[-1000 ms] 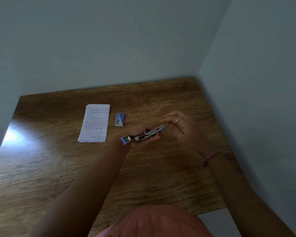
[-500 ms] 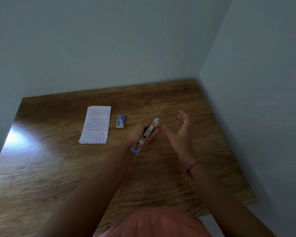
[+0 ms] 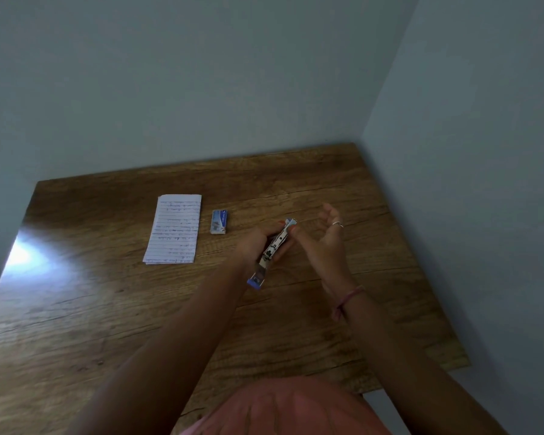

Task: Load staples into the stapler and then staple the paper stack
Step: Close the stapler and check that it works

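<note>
Two hands above bench point(image 3: 296, 324) mid: left hand point(image 3: 258, 246) grips stapler point(image 3: 274, 249), right hand point(image 3: 322, 243) spread, fingertip at its far tip. Staple box point(image 3: 219, 221), paper stack point(image 3: 174, 229) toward far-left edge. Steady stapler w/ left, open magazine fully before fetching staples.

Left hand point(image 3: 258, 243) curls its fingers around a stapler point(image 3: 272, 253), forearm stretches forward, right hand point(image 3: 322, 243) lies beside it, palm up, fingers straight, thumb near the stapler's tip

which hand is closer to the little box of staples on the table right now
Left. The left hand, gripping the stapler, sits just right of the staple box and nearer the person. The open right hand is farther right, beyond the stapler.
</note>
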